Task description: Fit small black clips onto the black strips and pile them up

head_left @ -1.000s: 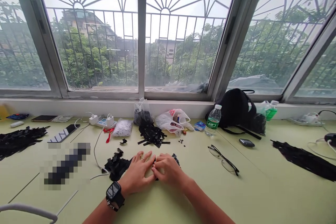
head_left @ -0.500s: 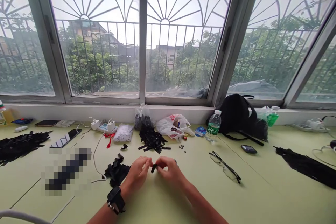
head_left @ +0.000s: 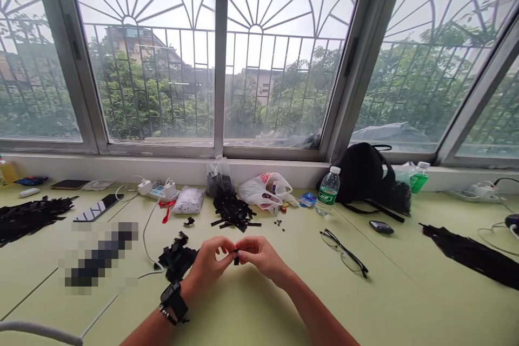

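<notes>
My left hand and my right hand meet just above the pale green table, fingertips pinched together on a small black strip piece. A black watch sits on my left wrist. Just left of my left hand lies a small pile of black folded pieces. Farther back, a heap of loose black strips spills from a clear bag.
Glasses, a water bottle, a black bag, a white plastic bag, a power strip with chargers and a phone lie around. More black strips lie far left and far right.
Both hands lifted off the table, where they had been pressing flat, and now pinch the small black piece between their fingertips. The view tilted slightly.
</notes>
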`<state>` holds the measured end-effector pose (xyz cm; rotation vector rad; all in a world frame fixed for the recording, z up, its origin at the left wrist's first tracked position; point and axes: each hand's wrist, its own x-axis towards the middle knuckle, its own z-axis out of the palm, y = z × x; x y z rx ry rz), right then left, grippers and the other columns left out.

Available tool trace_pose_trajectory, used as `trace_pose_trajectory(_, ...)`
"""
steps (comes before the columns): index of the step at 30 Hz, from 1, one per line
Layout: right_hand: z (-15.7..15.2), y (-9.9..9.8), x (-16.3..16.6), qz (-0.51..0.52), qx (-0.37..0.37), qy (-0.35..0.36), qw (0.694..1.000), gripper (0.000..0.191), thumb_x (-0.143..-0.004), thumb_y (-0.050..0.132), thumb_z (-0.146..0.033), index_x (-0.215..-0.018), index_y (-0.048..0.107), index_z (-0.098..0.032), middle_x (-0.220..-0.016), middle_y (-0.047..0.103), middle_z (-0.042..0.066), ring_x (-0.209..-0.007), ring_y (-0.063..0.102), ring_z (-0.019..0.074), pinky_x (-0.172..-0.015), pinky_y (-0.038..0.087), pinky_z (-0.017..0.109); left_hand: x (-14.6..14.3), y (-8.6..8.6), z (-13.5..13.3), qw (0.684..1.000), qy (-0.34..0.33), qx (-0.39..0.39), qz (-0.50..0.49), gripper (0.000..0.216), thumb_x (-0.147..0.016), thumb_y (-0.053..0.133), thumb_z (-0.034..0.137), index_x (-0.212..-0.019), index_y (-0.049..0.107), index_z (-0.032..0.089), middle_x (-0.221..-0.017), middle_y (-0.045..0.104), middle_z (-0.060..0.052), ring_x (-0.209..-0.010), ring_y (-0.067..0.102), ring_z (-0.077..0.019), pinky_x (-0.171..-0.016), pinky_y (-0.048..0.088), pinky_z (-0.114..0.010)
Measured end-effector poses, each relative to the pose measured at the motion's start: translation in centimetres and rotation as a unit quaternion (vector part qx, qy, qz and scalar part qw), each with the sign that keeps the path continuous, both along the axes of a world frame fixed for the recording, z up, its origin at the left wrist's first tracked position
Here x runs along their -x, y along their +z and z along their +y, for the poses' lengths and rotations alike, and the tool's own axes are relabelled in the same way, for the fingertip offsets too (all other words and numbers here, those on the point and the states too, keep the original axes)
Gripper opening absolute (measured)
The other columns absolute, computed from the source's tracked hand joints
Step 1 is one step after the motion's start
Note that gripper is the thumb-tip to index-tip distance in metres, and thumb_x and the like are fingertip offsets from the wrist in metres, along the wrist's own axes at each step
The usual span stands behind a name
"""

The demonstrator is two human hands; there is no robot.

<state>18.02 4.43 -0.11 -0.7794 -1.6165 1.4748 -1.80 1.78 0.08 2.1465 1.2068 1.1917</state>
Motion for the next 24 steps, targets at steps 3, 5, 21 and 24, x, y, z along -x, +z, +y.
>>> trace_pose_trajectory(3,-0.2,0.1,-0.4,-0.022,0.015,0.003,1.0,0.03,-0.074,0.084,-0.041,-0.088,0.077,-0.015,-0.078,0.072,0.004,-0.07,0.065,0.0151,-0.07,0.052,0.028,0.3,0.3,-0.5,1.0,0.006,-0.007,0.005,0.013,-0.091,0.066,0.032,-0.087,0.072,0.021,-0.081,0.074,-0.001,-0.075,0.065,-0.0182,-0.071,0.049,-0.031)
trace_pose_trajectory(5,-0.3,0.2,-0.8,-0.053,0.039,0.028,0.997,0.029,-0.072,0.084,-0.04,-0.085,0.077,-0.015,-0.073,0.072,0.003,-0.065,0.064,0.0147,-0.067,0.052,0.028,0.6,0.6,-0.6,0.999,0.018,-0.02,0.02,0.012,-0.087,0.07,0.033,-0.094,0.071,0.023,-0.086,0.074,-0.001,-0.078,0.065,-0.0187,-0.073,0.049,-0.031)
trace_pose_trajectory(21,2.0,0.2,-3.2,-0.278,-0.256,-0.274,0.884,0.019,-0.09,0.057,-0.032,-0.086,0.071,-0.02,-0.074,0.069,0.003,-0.063,0.063,0.018,-0.061,0.049,0.029,6.7,-1.7,3.3,0.901,0.336,0.03,0.273,0.05,-0.084,0.044,-0.005,-0.125,0.064,0.015,-0.118,0.065,-0.014,-0.098,0.065,-0.0265,-0.083,0.044,-0.036)
trace_pose_trajectory(24,1.9,0.6,-3.8,-0.306,-0.282,-0.279,0.866,0.02,-0.09,0.056,-0.028,-0.083,0.072,-0.02,-0.079,0.072,0.005,-0.074,0.067,0.0212,-0.067,0.051,0.031,7.1,-1.8,3.8,0.933,0.29,0.016,0.211,0.05,-0.079,0.04,-0.012,-0.112,0.066,0.015,-0.112,0.067,-0.011,-0.096,0.067,-0.0226,-0.084,0.046,-0.032)
